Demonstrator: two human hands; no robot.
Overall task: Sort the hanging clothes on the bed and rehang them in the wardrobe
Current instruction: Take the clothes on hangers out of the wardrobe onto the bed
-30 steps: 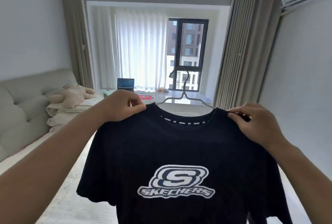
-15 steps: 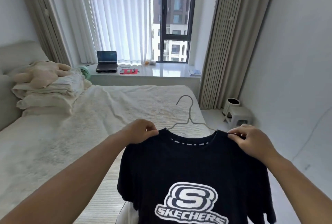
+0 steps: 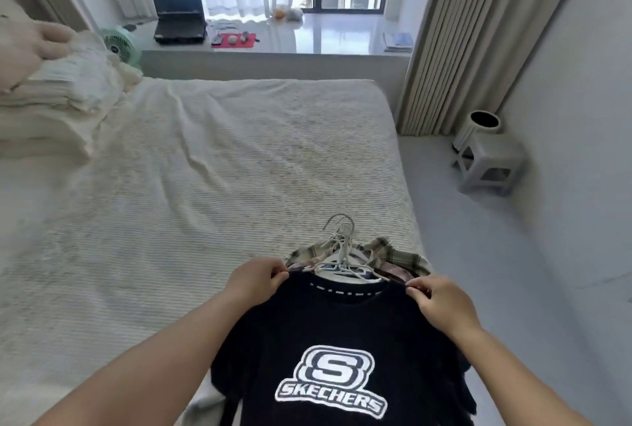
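Note:
A black T-shirt (image 3: 342,330) with a white Skechers logo hangs on a wire hanger. My left hand (image 3: 254,280) pinches its left shoulder and my right hand (image 3: 439,302) pinches its right shoulder. The shirt lies low over the near right corner of the bed (image 3: 205,169). Just beyond its collar sits a pile of other clothes on hangers, with a plaid shirt (image 3: 393,253) on top and a cluster of hanger hooks (image 3: 340,230) sticking up. The rest of the pile is hidden under the black shirt.
Folded cream bedding (image 3: 54,101) and a plush toy sit at the bed's left. A window ledge (image 3: 307,39) carries a laptop (image 3: 178,12), a green fan (image 3: 118,44) and a red mat. A grey stool (image 3: 489,166) and a white bin (image 3: 478,126) stand by the right curtain.
The black shirt has come down from chest height to the bed's near right corner, over the pile of hangered clothes. My view has tilted downward. Both hands kept their pinch on the shoulders.

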